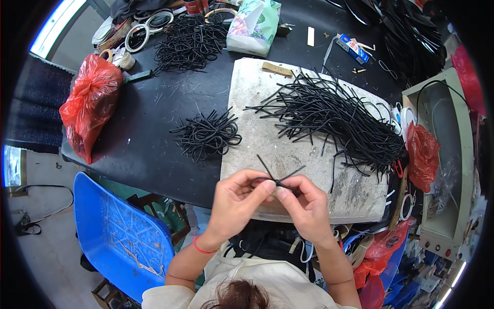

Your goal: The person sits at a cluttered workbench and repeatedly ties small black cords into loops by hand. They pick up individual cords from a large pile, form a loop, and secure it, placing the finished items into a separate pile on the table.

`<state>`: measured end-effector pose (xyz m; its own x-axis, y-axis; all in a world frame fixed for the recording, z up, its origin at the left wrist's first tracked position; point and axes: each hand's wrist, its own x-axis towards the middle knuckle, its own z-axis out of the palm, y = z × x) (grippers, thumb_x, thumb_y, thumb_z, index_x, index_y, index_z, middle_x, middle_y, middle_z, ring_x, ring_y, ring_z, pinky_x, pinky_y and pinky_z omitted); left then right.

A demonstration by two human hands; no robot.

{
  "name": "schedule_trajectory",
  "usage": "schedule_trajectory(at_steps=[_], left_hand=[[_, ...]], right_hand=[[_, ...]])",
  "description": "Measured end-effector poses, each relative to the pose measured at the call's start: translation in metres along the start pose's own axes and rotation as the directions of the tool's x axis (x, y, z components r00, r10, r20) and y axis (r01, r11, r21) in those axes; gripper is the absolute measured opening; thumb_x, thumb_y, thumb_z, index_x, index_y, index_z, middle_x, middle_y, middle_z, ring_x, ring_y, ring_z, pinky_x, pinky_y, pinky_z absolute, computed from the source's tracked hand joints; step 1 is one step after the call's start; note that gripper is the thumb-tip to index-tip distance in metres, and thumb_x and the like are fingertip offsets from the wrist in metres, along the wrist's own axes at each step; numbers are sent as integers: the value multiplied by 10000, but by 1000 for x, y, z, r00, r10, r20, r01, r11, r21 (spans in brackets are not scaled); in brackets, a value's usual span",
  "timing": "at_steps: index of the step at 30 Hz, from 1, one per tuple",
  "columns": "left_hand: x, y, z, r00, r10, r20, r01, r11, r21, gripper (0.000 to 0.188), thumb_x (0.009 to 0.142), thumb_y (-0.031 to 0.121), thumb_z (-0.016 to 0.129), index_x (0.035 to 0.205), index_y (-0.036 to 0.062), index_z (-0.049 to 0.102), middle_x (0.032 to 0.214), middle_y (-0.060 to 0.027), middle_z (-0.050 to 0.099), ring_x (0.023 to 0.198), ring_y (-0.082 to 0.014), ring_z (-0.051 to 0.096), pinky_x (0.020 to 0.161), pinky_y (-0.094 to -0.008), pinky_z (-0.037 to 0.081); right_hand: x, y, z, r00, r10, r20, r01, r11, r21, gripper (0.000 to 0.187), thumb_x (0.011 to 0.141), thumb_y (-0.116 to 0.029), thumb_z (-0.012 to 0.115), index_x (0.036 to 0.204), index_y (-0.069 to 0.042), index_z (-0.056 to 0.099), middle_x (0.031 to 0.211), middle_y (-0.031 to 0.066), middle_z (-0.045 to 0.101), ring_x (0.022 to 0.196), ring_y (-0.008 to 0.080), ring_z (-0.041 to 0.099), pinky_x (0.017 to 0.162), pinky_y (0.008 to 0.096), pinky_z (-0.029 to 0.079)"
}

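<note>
Pale board (249, 141); cord heap (334, 116) beyond held cord (264, 165)

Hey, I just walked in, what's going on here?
A person's left hand and right hand pinch a black cord over a pale board, two ends sticking out. A large bundle of black cords lies beyond, largely on the board; a smaller looped heap lies left of it, mostly on the dark table.

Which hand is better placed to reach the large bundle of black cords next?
Probably the right hand: it is nearer the large bundle, while the left hand sits farther off. Both pinch a black cord.
</note>
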<state>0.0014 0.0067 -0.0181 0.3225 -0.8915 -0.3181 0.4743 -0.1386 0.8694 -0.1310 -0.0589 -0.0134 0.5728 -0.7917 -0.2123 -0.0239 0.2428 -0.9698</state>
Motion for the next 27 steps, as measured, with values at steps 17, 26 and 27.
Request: schedule_trajectory(at_steps=[17, 26, 27], left_hand=[[29, 27, -8, 651, 696, 303, -523, 121, 844, 226, 741, 72, 638, 956, 15, 596, 878, -118, 586, 809, -262, 562, 692, -319, 433], [0, 17, -23, 973, 198, 118, -231, 822, 521, 147, 811, 69, 579, 927, -15, 612, 820, -95, 629, 713, -172, 615, 611, -273, 492], [-2, 15, -26, 989, 133, 69, -149, 911, 385, 149, 825, 75, 571, 936, -18, 609, 829, -87, 631, 728, -151, 616, 608, -263, 499]], right_hand=[[52, -7, -33, 633, -648, 423, 546, -13, -838, 190, 660, -67, 574, 846, -85, 612, 931, 47, 559, 884, 208, 512, 774, 350, 354], [47, -22, -37, 611, -706, 358, 612, 133, -780, 222, 691, -31, 612, 905, -88, 614, 775, 27, 552, 692, 176, 518, 706, 331, 389], [49, -26, -39, 633, -728, 264, 570, 207, -795, 226, 691, -18, 623, 908, -82, 614, 771, 32, 557, 677, 179, 515, 676, 314, 395]])
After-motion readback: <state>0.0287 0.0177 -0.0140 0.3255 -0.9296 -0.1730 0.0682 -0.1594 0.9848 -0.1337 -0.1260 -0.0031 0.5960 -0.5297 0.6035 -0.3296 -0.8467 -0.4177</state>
